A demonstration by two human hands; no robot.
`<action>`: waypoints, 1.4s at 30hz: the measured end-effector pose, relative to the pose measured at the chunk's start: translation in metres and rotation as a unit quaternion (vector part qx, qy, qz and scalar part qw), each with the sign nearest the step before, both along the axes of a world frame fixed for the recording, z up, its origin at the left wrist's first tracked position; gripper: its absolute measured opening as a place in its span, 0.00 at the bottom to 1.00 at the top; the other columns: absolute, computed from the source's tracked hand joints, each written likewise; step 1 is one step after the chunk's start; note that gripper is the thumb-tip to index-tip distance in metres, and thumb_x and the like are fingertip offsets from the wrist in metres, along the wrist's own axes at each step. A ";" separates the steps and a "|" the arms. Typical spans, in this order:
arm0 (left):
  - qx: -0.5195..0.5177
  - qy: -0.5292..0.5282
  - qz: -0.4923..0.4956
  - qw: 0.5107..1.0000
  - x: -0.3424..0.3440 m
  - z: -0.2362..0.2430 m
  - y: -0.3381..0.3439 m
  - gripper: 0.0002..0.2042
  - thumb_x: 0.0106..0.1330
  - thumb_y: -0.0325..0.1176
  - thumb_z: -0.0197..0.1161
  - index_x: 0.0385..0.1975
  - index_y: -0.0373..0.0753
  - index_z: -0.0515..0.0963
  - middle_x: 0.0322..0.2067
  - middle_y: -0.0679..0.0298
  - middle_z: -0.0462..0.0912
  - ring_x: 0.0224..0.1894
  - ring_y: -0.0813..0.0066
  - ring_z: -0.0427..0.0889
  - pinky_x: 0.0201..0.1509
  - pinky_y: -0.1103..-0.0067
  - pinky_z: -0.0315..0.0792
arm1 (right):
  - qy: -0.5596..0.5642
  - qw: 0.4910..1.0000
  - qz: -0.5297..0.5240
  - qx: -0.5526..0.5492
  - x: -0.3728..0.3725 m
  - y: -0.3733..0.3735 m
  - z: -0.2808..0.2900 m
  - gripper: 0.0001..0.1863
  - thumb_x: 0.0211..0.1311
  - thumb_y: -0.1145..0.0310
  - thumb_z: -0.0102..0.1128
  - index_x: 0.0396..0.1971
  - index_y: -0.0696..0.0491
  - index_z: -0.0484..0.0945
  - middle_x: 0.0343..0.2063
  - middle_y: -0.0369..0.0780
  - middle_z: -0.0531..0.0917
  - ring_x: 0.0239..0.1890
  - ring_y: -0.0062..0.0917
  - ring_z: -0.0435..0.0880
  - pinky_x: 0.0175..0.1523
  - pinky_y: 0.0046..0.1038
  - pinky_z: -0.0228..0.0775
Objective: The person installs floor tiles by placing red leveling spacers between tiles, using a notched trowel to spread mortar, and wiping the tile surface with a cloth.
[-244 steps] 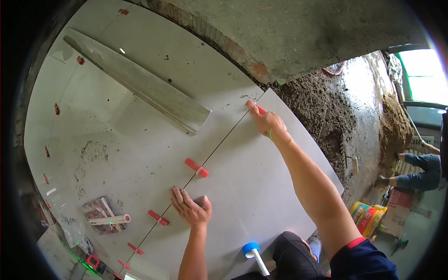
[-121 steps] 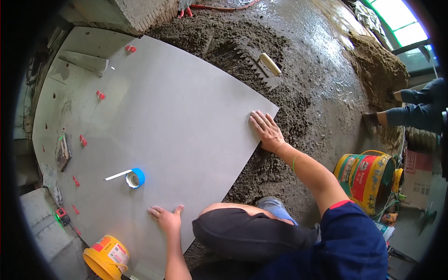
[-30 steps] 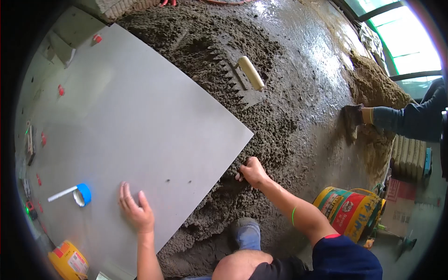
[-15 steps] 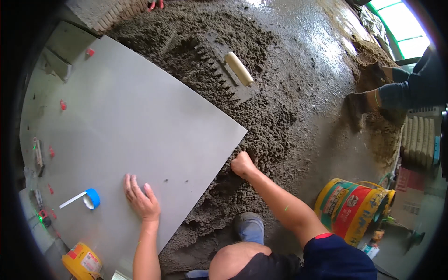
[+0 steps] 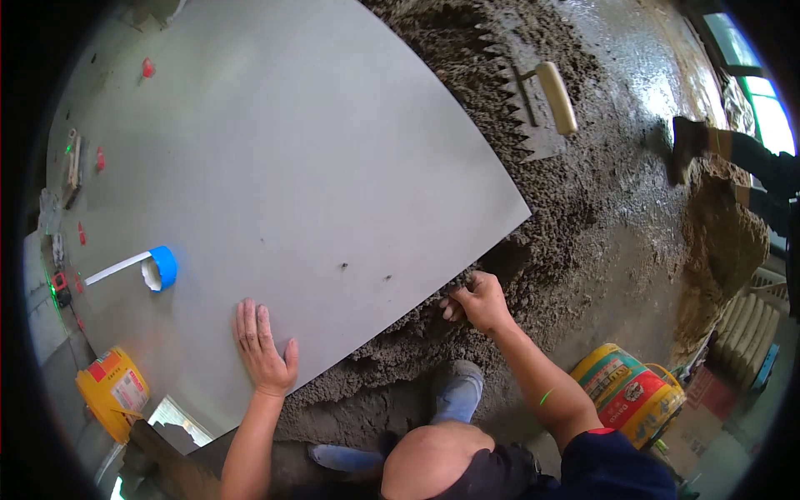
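A large grey tile [image 5: 317, 150] covers the left and middle of the view, its near right edge bordering wet, crumbly mortar [image 5: 575, 200]. My left hand [image 5: 265, 352] lies flat on the tile near its front edge, fingers stretched out. My right hand [image 5: 479, 304] is at the tile's right edge, low over the mortar, with its fingers curled in. What those fingers hold, if anything, I cannot make out. Beyond the tile's far right edge a notched trowel [image 5: 546, 108] with a pale handle rests on the mortar.
A blue-and-white tape roll [image 5: 162, 268] sits on the tile, with red clips [image 5: 101, 158] along its left side. A yellow tub [image 5: 114, 392] stands at left, a colourful bucket [image 5: 625, 392] at right. At far right another person's boots [image 5: 688, 150] are on the wet floor.
My view has shifted, so the tile and trowel appear farther right. My right hand has turned, its curled fingers now showing beside the tile edge. My left hand stays flat on the tile.
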State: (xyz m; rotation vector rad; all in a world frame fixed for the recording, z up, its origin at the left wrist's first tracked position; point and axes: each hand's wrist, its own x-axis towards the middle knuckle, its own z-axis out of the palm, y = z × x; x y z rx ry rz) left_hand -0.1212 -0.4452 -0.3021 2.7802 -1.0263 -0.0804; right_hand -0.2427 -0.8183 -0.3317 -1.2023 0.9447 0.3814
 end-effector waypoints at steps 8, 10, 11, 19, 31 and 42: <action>-0.009 0.001 0.034 0.999 -0.006 0.002 -0.015 0.31 0.69 0.47 0.52 0.66 0.31 0.64 0.66 0.44 0.64 0.70 0.43 0.61 0.73 0.52 0.52 | -0.026 0.989 -0.053 -0.135 0.008 0.016 -0.010 0.11 0.58 0.87 0.45 0.26 0.65 0.80 0.18 0.42 0.82 0.16 0.22 0.79 0.19 0.24 0.72; -0.023 -0.030 0.017 0.999 0.004 0.002 -0.017 0.32 0.68 0.46 0.53 0.67 0.32 0.63 0.68 0.46 0.63 0.71 0.44 0.60 0.74 0.54 0.52 | -0.020 0.985 -0.035 -0.170 0.010 0.021 -0.015 0.12 0.56 0.88 0.46 0.27 0.66 0.81 0.19 0.44 0.83 0.16 0.25 0.80 0.20 0.26 0.73; -0.024 -0.034 0.013 0.999 0.002 0.002 -0.017 0.32 0.68 0.46 0.53 0.67 0.32 0.63 0.68 0.46 0.63 0.71 0.44 0.60 0.74 0.54 0.52 | -0.004 0.985 -0.014 -0.171 0.011 0.019 -0.016 0.12 0.56 0.89 0.46 0.28 0.66 0.81 0.19 0.45 0.83 0.17 0.25 0.81 0.20 0.26 0.73; 0.040 0.018 0.040 0.998 -0.006 0.009 0.003 0.36 0.68 0.51 0.55 0.71 0.36 0.58 0.72 0.52 0.56 0.74 0.51 0.53 0.76 0.55 0.47 | 0.024 0.956 0.154 -0.250 -0.026 0.005 0.034 0.08 0.69 0.72 0.59 0.37 0.64 0.77 0.26 0.40 0.84 0.26 0.20 0.84 0.29 0.23 0.77; 0.036 0.069 -0.033 0.996 -0.048 0.004 0.031 0.46 0.62 0.64 0.56 0.71 0.34 0.55 0.72 0.43 0.52 0.74 0.42 0.51 0.74 0.48 0.45 | -0.040 0.979 -0.071 -0.188 -0.001 0.084 -0.007 0.14 0.52 0.88 0.43 0.34 0.65 0.78 0.25 0.44 0.83 0.19 0.25 0.80 0.24 0.25 0.76; 0.029 0.048 -0.009 0.998 -0.044 0.003 0.035 0.45 0.65 0.68 0.47 0.75 0.41 0.50 0.75 0.53 0.48 0.77 0.55 0.46 0.78 0.58 0.39 | 0.054 0.970 0.172 -0.162 -0.016 0.075 0.055 0.11 0.69 0.68 0.58 0.38 0.62 0.80 0.26 0.41 0.85 0.25 0.22 0.85 0.28 0.23 0.76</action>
